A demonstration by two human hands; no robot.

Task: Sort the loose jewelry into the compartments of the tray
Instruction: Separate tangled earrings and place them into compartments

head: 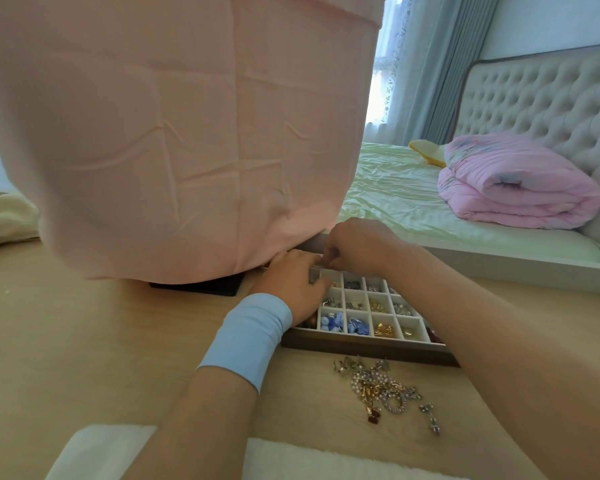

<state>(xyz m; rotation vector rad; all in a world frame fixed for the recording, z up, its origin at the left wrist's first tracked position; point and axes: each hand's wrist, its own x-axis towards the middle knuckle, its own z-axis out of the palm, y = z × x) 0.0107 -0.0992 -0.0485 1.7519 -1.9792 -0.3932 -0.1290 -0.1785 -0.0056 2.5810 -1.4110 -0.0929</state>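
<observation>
1. From the head camera, both hands meet over the far-left corner of the tray. It sits on a pale desk top, just right of a big shape draped in pink cloth.
2. The left hand, with a light blue wristband behind it, lies over the tray's left edge with its fingers curled. The right hand reaches in from the right, fingertips bunched against the left's. Whether either pinches a piece I cannot tell — anything between them is hidden.
3. The white compartments already hold things: blue pieces in the near row, gold ones to their right, and small silvery bits farther back.
4. The pile of loose jewelry — gold, silver, pearl-like strands, a red drop — lies tangled on the desk on the near side of the tray. Neither hand touches it.
5. My reading is that one small item is being settled or untangled at the far-left compartments, with the sorting partly done.
6. The next move calls for a hand to go to the near pile and tease one piece free without dragging the tangle along. That piece then needs matching to a compartment of like pieces.
7. Far right, a bed carries a folded pink quilt.
</observation>
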